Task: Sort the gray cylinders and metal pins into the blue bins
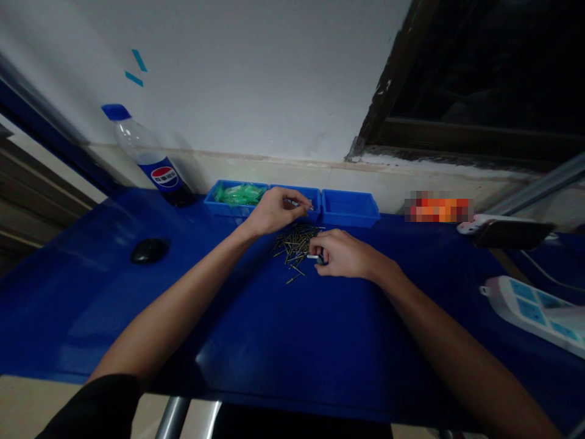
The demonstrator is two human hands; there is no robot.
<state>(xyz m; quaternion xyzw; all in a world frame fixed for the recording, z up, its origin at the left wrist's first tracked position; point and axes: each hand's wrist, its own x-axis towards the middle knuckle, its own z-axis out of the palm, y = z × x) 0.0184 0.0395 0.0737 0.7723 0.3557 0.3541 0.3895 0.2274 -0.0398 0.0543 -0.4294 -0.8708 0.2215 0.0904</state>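
A loose pile of thin, brass-coloured metal pieces (295,242), like long screws or pins, lies on the blue table. Just behind it, my left hand (278,212) hovers at the front of the middle blue bin (315,196), thumb and fingers drawn together. Whatever it pinches, if anything, is too small to make out. At the pile's right edge, my right hand (342,253) is closed with curled fingers. A small object (314,256) with a pale, flat end sticks out from its fingertips; its kind is unclear.
The left bin (212,204) holds green plastic packets (240,194); a third bin (350,210) stands to the right. A Pepsi bottle (158,167) and black mouse (148,250) are leftward. Rightward are a phone (514,235) and a white power strip (507,289).
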